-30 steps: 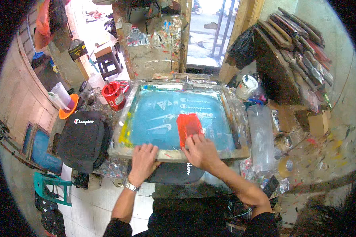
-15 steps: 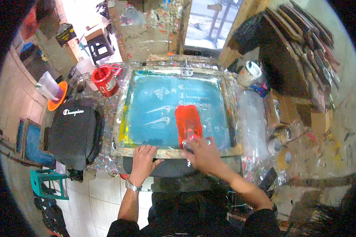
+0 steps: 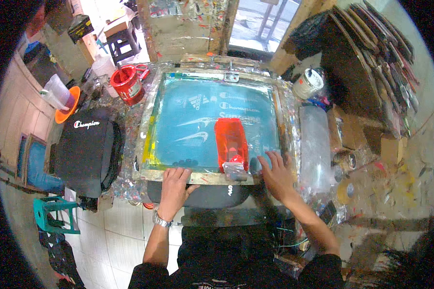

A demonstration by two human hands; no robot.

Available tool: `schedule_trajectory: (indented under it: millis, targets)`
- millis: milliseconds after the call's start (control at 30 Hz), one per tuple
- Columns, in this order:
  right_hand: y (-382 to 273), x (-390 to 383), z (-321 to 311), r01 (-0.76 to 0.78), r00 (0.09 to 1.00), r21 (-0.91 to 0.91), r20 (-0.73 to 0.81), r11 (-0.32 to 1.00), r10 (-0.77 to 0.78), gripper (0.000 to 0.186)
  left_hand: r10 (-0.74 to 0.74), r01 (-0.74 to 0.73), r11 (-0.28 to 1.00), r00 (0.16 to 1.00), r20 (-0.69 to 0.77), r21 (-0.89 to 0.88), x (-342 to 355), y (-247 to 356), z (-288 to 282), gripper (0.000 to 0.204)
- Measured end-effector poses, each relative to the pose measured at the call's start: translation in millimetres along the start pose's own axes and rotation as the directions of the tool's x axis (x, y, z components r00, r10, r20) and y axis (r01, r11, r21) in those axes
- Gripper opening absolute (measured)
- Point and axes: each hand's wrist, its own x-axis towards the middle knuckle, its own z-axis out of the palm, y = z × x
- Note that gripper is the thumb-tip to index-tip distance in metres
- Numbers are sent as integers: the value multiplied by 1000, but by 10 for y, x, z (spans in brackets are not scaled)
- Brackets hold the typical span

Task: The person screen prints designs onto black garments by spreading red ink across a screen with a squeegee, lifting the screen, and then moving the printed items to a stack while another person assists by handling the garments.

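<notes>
A wooden screen-printing frame (image 3: 212, 179) with blue mesh lies in front of me, above a black bag (image 3: 202, 193) that shows under its near edge. My left hand (image 3: 175, 189) has its fingers over the near rim and its thumb lower, gripping the frame. A patch of red ink (image 3: 229, 135) covers part of the mesh right of centre. At the patch's near end rests a small squeegee (image 3: 235, 168), with a red blob of ink beside it. My right hand (image 3: 278, 177) is right of the squeegee by the frame's near right corner, fingers spread and holding nothing.
A second black bag (image 3: 84, 154) lies left of the frame. Behind it stand a red ink tub (image 3: 127, 86) and an orange bowl (image 3: 68, 105). To the right are a white tub (image 3: 308, 84), a clear plastic sheet (image 3: 315, 147) and tape rolls. A green stool (image 3: 56, 215) stands lower left.
My right hand has let go of the squeegee and moved right, its fingers opening. The squeegee now lies on the mesh. My left hand stays on the near rim.
</notes>
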Motion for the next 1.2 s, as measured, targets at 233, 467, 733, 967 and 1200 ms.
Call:
schedule_trajectory:
  millis: [233,467,733,967,1200]
  targets:
    - [-365,589,-280,109,920,644,222,757,-321,57,11,-12,998,1000,15,56,22,-11,49,51]
    - [-208,1075,-63,8,877,528,404,849,-260,42,11,-12,999,1000,10,51,-8,-33,30,51]
    - [9,757,86,307,930,342,91,888,-356,34,2,-2,1000,1000,5,-14,-40,-73,100,51]
    - [23,1178,27,329,891,501,115,801,-439,49,-10,10,1000,999,51,-8,-48,-99,62,53]
    - [259,1409,172,60,842,651,374,757,-389,32,-9,8,1000,998,69,15,-2,-73,56,53]
